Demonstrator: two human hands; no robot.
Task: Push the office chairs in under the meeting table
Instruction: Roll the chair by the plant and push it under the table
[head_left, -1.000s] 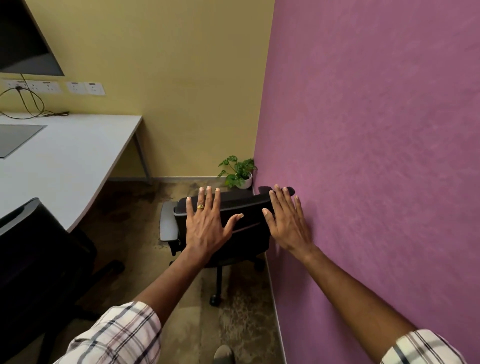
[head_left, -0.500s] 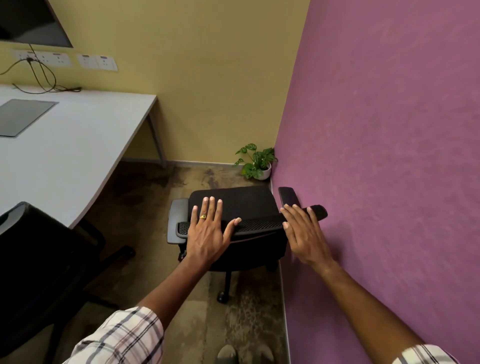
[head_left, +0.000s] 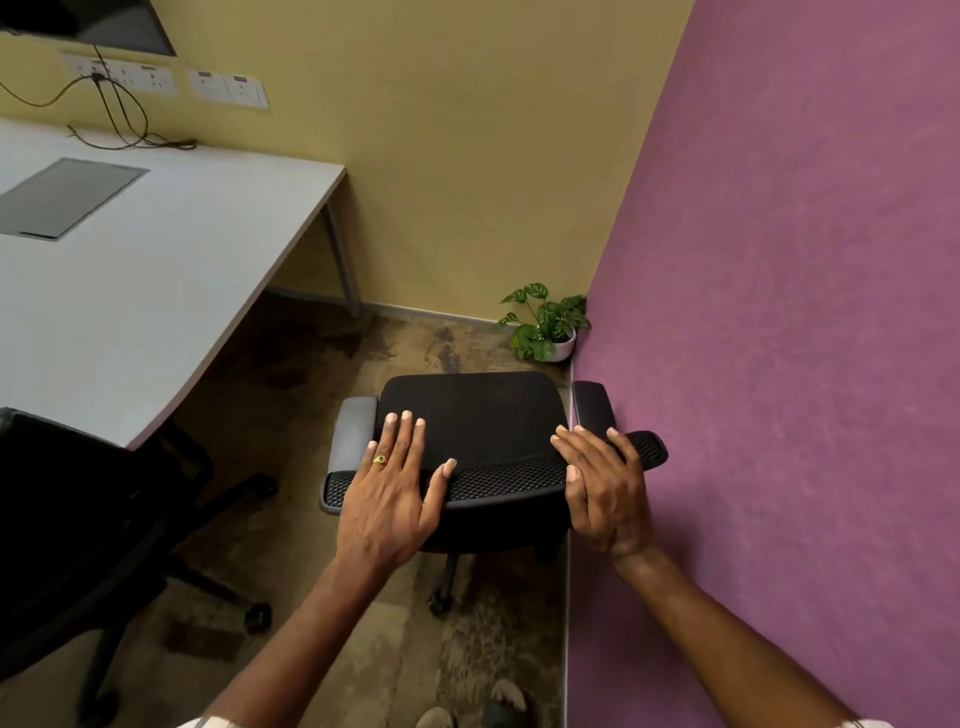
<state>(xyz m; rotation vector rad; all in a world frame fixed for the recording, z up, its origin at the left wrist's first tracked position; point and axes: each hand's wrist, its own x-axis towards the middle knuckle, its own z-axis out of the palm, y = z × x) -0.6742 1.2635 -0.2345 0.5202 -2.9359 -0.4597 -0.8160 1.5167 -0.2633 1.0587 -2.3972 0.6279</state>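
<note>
A black office chair (head_left: 467, 410) stands against the purple wall, its seat facing the yellow wall, apart from the white meeting table (head_left: 156, 270) at the left. My left hand (head_left: 389, 493) lies over the left part of its mesh backrest top (head_left: 504, 480), fingers draped forward and thumb along the rim. My right hand (head_left: 605, 493) holds the right part of the same rim. A second black chair (head_left: 67, 519) sits at the lower left, its back against the table's edge.
The purple wall (head_left: 779, 364) touches the chair's right armrest (head_left: 592, 408). A small potted plant (head_left: 545, 325) stands in the corner beyond the seat. Open floor lies between chair and table. A table leg (head_left: 343, 260) stands near the yellow wall. Cables (head_left: 119, 119) trail onto the tabletop.
I have come closer and look down more steeply at the chair. Both hands have settled lower over the backrest top, and the seat now shows in full beyond them.
</note>
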